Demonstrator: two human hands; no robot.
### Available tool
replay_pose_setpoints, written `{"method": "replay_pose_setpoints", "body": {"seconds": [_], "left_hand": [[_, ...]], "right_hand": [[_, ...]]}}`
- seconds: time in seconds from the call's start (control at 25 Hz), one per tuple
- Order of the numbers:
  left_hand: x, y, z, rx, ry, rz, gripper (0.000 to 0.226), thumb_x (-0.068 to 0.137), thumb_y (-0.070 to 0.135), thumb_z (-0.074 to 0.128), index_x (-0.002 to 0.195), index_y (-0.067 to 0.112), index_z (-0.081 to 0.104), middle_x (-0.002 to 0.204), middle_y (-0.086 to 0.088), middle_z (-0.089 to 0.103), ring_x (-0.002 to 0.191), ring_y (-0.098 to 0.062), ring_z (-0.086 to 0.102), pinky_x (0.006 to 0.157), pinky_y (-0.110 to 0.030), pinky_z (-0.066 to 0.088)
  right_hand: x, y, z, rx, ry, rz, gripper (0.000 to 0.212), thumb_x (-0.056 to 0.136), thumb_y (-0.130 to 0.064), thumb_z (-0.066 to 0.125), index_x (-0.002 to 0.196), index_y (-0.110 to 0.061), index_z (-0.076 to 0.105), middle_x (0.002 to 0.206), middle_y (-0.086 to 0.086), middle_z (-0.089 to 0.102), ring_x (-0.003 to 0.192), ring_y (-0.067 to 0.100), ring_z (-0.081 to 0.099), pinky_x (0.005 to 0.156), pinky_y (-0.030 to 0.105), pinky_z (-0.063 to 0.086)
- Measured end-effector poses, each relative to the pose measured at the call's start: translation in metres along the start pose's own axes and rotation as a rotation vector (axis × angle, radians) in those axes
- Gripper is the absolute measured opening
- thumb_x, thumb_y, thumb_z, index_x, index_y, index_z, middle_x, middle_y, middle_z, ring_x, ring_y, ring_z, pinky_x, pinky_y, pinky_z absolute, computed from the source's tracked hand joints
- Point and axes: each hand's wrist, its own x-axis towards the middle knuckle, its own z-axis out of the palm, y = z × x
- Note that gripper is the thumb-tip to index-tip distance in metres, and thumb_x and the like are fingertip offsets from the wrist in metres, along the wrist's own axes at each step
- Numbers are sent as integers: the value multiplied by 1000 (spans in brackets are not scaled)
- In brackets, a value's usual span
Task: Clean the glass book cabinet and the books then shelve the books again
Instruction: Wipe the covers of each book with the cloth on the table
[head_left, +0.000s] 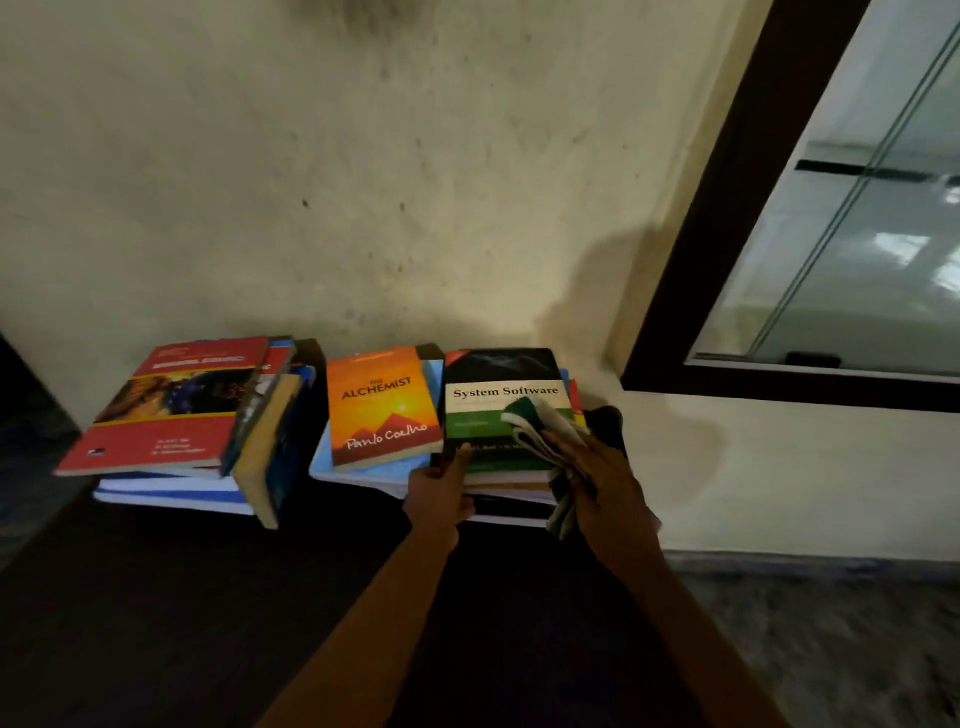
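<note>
A black and green book titled System Software (498, 382) tops the right-hand pile on a dark surface. My left hand (439, 491) grips its near left corner, thumb on the cover. My right hand (605, 486) holds a bunched green and white cloth (537, 426) against the cover's right side. To the left lies an orange book, The Alchemist (382, 405), on a pale blue one. Further left a red book (171, 410) tops another pile. The glass book cabinet (852, 228), with its dark wooden frame, is at the upper right.
The piles sit against a stained cream wall (363, 182). A tan-edged book (270, 447) leans tilted against the left pile. A pale ledge (779, 467) runs under the cabinet, and grey patterned floor (841, 649) shows at the lower right.
</note>
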Motion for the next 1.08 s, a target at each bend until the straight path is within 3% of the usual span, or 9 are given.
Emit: {"method": "replay_pose_setpoints", "body": {"seconds": [0.08,0.16,0.28,0.4,0.48,0.64,0.8,0.88,1.08], "left_hand": [[-2,-8,19,-114,148,2,53,74,31,78,109,1,51,104,-22,59,73,-25,59,55,-34,54],[-9,-14,35,-116,331,5,54,74,24,79,115,6,50,127,-23,48,103,-34,56,85,-41,52],[-17,-14,44,-44,438,72,55,76,22,77,122,4,52,130,-20,47,115,-36,50,91,-35,43],[-11,-21,44,-24,452,89,56,73,29,79,120,12,54,127,-19,52,115,-36,51,96,-45,46],[-17,-30,50,-3,476,83,54,76,26,76,121,13,52,126,-19,51,117,-37,49,95,-48,46],[-37,-40,60,-325,457,86,36,81,6,70,110,9,48,121,-21,55,105,-32,57,93,-46,49],[-66,-57,32,-563,212,-45,28,86,-1,60,113,1,53,113,-20,59,94,-29,61,84,-44,51],[-86,-67,11,-662,116,-68,10,89,-1,54,97,3,58,104,-17,61,89,-25,62,81,-41,52],[-117,-81,-41,-763,174,-108,14,91,3,51,78,6,55,65,-7,65,71,-16,60,57,-25,57]], "right_hand": [[-1,15,-5,-50,-55,-5,44,88,-22,38,128,-38,47,119,11,58,101,37,60,80,54,53],[-2,21,-14,-74,-67,-46,46,88,-22,37,131,-28,51,125,11,55,108,34,57,87,53,50],[-3,30,-24,-66,-53,-64,46,86,-13,40,127,-30,51,126,10,56,114,30,54,95,51,46],[-7,41,-30,-34,-76,-61,43,86,-11,40,125,-30,46,124,13,57,114,31,54,95,52,46],[-8,47,-35,-33,-101,-53,44,87,-12,40,127,-24,50,129,12,54,120,30,49,99,52,43],[-7,44,-47,2,-133,-51,44,87,-16,38,129,-24,49,135,9,49,127,22,40,106,47,37],[-6,40,-56,23,-162,-82,45,86,-18,37,129,-28,47,137,5,48,128,20,38,108,43,35],[-6,38,-59,15,-199,-105,45,88,-17,38,132,-23,49,138,5,47,129,20,37,109,41,34],[-14,24,-48,38,-301,-175,45,89,-8,44,132,-20,50,139,4,47,128,15,36,105,28,28]]}}
